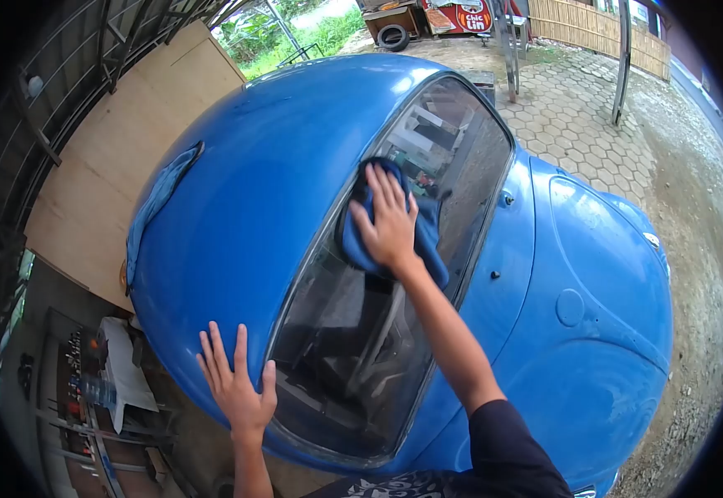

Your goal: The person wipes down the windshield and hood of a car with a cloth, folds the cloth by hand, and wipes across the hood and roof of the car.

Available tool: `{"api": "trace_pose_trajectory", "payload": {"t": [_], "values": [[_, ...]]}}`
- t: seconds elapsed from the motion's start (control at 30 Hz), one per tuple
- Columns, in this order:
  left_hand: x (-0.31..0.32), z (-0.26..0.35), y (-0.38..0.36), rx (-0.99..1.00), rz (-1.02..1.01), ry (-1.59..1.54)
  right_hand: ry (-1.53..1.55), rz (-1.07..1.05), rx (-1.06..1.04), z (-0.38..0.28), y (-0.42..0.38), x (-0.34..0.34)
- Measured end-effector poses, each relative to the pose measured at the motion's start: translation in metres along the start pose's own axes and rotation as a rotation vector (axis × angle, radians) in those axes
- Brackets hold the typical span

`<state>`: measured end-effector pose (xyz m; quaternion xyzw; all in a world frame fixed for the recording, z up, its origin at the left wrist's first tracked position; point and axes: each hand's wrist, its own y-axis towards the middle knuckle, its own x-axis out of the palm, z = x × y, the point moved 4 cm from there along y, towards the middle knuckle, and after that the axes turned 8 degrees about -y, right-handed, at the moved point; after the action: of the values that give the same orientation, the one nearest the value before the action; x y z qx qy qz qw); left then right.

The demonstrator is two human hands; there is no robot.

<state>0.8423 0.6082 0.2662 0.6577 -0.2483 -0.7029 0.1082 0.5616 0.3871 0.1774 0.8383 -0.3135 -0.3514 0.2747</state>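
A blue rounded car (237, 191) fills the middle of the head view. My right hand (389, 220) lies flat, fingers stretched, on a dark blue cloth (428, 228) against the windshield (337, 332). Part of the cloth is hidden under the palm, and its loose folds spread over the glass. My left hand (235, 386) rests with spread fingers on the roof's near edge, beside the windshield frame, with nothing in it. A second blue cloth (158, 203) with a dark edge lies on the far left side of the roof.
Right of the glass is the car's hood (586, 290). A plywood panel (121, 158) stands close on the left, above a cluttered shelf (87, 407). Hexagonal paving (577, 124), posts (621, 62) and a tire (392, 37) lie beyond the car.
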Motion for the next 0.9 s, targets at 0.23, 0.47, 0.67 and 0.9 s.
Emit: {"api": "trace_pose_trajectory", "payload": {"t": [0.23,0.47,0.67,0.9], "values": [[0.001,0.017,0.046,0.003,-0.099,0.054,-0.003,0.024,0.082,0.101,0.081,0.024],[0.011,0.029,0.065,-0.059,-0.101,0.134,-0.019,0.027,0.218,0.218,0.121,0.042],[0.014,0.031,0.068,-0.069,-0.077,0.142,-0.087,-0.019,0.422,0.328,0.133,0.050],[0.015,0.030,0.068,-0.069,-0.072,0.147,-0.115,0.013,0.535,0.390,0.121,0.054]]}}
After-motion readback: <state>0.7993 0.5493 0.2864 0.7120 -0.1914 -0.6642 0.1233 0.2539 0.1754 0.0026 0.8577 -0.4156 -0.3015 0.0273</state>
